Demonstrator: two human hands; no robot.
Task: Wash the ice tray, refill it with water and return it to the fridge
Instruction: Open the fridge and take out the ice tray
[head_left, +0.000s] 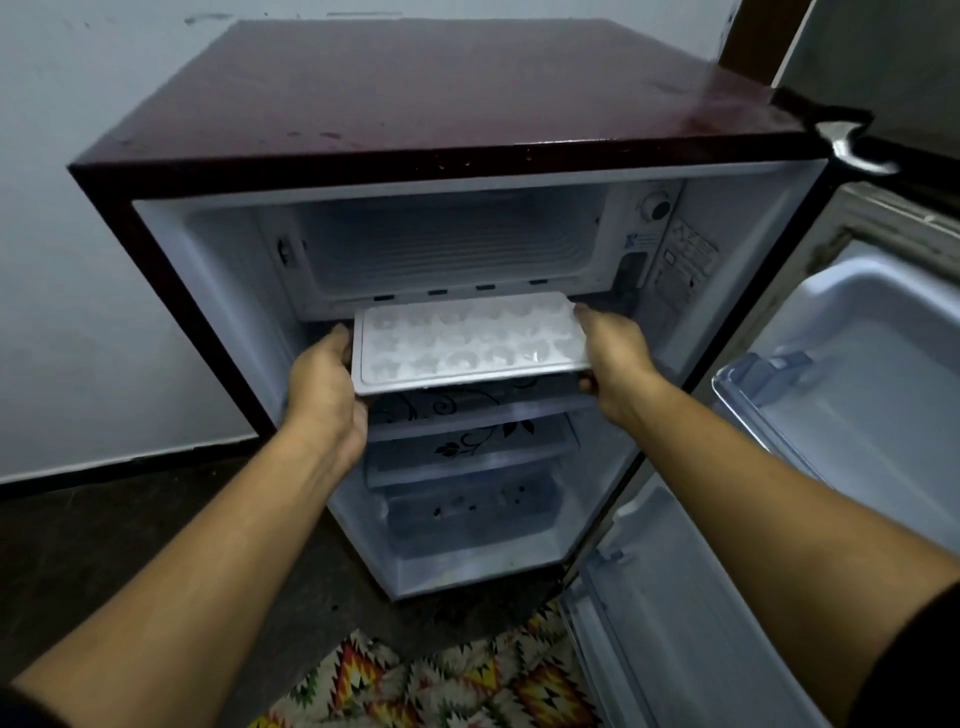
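A white ice tray (467, 343) with several cube pockets is held level in front of the open fridge (363, 104), just below the freezer compartment (447, 244). My left hand (324, 384) grips the tray's left end, fingers curled under it. My right hand (613, 353) grips its right end, thumb on the rim. The pockets look frosty or wet; I cannot tell which.
The dark red fridge stands against a pale wall. Its door (831, 415) hangs open to the right with clear door bins. Glass shelves with a floral print (467, 441) and a crisper drawer (467, 514) lie below the tray. A patterned mat (441, 680) covers the floor.
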